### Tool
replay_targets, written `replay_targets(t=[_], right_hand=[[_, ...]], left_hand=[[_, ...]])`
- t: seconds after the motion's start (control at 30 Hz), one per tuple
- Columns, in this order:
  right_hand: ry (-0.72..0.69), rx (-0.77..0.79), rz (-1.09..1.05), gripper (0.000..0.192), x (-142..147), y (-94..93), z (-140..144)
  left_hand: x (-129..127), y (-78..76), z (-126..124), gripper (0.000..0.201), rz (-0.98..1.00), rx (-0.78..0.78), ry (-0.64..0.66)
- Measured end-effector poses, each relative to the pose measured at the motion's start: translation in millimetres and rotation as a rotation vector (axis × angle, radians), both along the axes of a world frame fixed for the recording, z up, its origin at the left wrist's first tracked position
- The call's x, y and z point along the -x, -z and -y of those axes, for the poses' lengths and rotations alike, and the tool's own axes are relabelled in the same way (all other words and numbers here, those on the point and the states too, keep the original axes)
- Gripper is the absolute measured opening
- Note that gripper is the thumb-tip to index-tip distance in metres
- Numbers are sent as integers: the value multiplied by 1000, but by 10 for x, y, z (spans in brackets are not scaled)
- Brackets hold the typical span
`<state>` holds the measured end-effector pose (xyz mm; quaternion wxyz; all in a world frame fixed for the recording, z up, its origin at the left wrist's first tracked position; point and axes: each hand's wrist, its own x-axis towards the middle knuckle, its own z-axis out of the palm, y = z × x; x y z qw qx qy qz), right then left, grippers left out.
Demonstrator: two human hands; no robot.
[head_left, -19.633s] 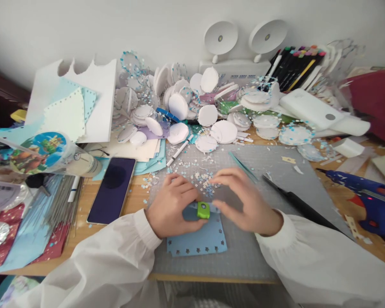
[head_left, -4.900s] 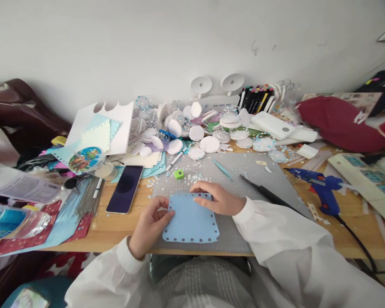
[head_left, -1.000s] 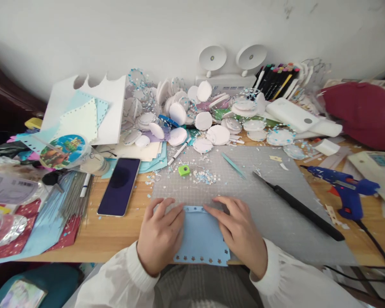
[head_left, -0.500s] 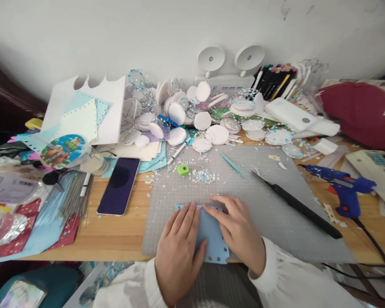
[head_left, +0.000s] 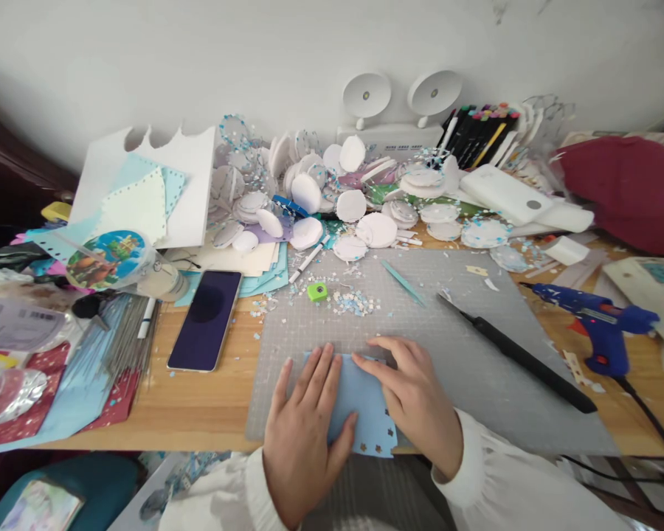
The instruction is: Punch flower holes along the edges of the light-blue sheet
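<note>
A sheet of light blue paper [head_left: 359, 402] lies on the grey cutting mat at its front edge, with small flower-shaped holes punched along its lower and right borders. My left hand [head_left: 307, 428] rests flat on the paper's left side, fingers stretched out. On the right side, my right hand [head_left: 415, 394] touches the paper with its index finger extended near the top edge. Beyond the hands are a green craft punch [head_left: 317, 292] and a scatter of small punched paper bits [head_left: 355, 302]. Teal tweezers [head_left: 403, 282] lie further right.
The cutting mat [head_left: 492, 391] carries a black-handled craft knife [head_left: 520, 358]. A blue hot glue gun [head_left: 597, 317] with a cord lies at right. A phone [head_left: 206, 321] and a lidded cup [head_left: 160, 276] are at left. White paper discs [head_left: 376, 230] pile along the wall.
My left hand's fingers have spread a little and slid slightly left, showing more of the blue paper. My right hand stays nearly in place. The view has shifted slightly.
</note>
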<state>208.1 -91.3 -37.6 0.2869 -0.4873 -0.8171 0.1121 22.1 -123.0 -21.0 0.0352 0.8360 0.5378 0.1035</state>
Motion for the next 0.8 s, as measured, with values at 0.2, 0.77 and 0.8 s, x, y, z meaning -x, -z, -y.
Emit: replay_targets(t=[0.2, 0.77, 0.8], right_hand=[[-2, -6, -3, 40, 1, 2, 5], [161, -98, -60, 30, 23, 85, 35], [159, -99, -55, 31, 19, 86, 34]], left_hand=[[7, 24, 39, 54, -22, 5, -50], [-51, 19, 69, 53, -68, 7, -78], [-57, 14, 70, 53, -70, 9, -80]])
